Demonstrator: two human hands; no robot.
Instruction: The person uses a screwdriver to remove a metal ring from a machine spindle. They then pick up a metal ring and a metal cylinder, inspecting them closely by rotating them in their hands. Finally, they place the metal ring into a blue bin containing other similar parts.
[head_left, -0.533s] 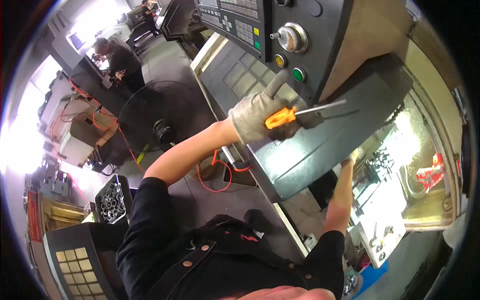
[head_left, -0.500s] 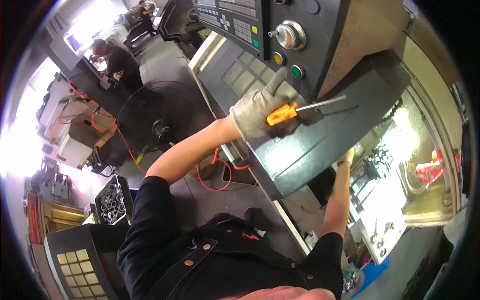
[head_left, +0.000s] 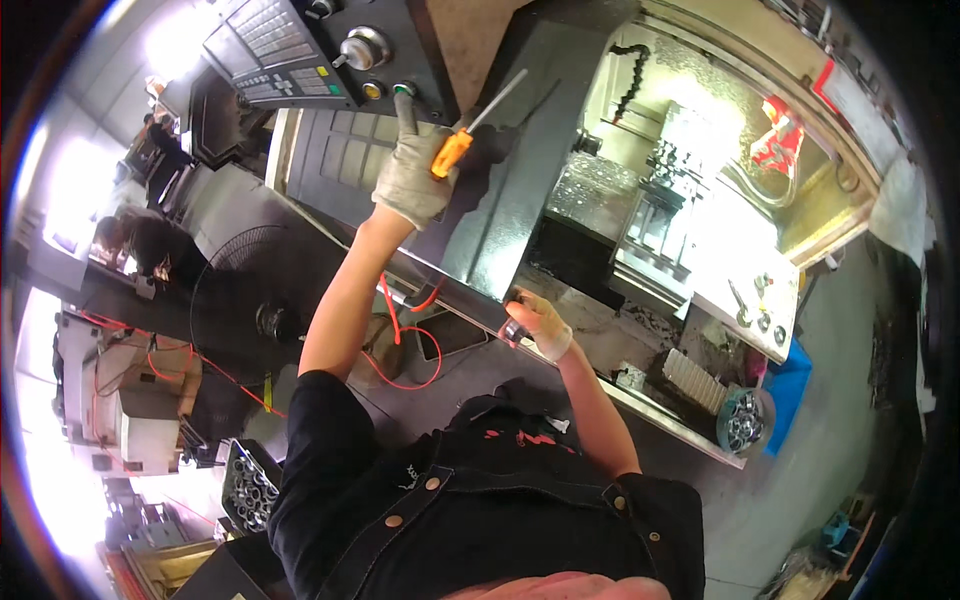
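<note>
My gloved left hand (head_left: 412, 185) is closed around the orange handle of a screwdriver (head_left: 452, 155), whose metal shaft points up and right. Its index finger is stretched out, the tip on the green button (head_left: 405, 90) of the control panel (head_left: 275, 50). Lower and to the right, my right hand (head_left: 540, 326), in a light glove, is closed on a small round metal part (head_left: 514, 331). That hand is beside the lower corner of the dark machine door (head_left: 480, 250); whether it touches the door I cannot tell.
The machine's lit interior (head_left: 600, 190) lies right of the door. A white board (head_left: 745, 300) carries small tools and rings. A tub of metal rings (head_left: 745, 420) stands at the front right, another bin of rings (head_left: 250, 490) at the left. A floor fan (head_left: 270, 320) and a red hose (head_left: 440, 365) are nearby.
My right hand has come out of the machine's interior to the door's lower corner, with a metal part now visible in it. My left index fingertip has reached the green button. The view has turned.
</note>
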